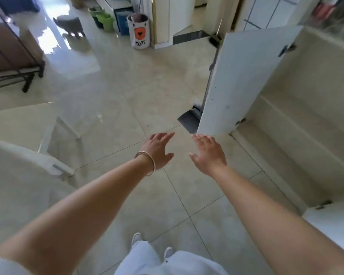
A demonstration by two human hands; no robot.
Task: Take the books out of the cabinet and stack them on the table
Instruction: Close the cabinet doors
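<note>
Both my arms reach forward over the tiled floor. My left hand [159, 150], with a bangle on its wrist, is held out with straight fingers and holds nothing. My right hand [208, 154] is likewise spread and holds nothing; its fingertips are close to the lower corner of the open white cabinet door [240, 82]. The cabinet [298, 124] stands at the right with its doors swung open; the cream shelves that I can see inside hold no books. A pale table [18, 175] fills the left foreground. No book is in view.
A second cabinet door [334, 227] stands open at the lower right. A dustpan [189, 120] rests behind the far door. A white "Toys" bin [138, 30], green buckets [105, 20] and a stool [70, 24] stand at the back. A dark rack [14, 62] is at the left.
</note>
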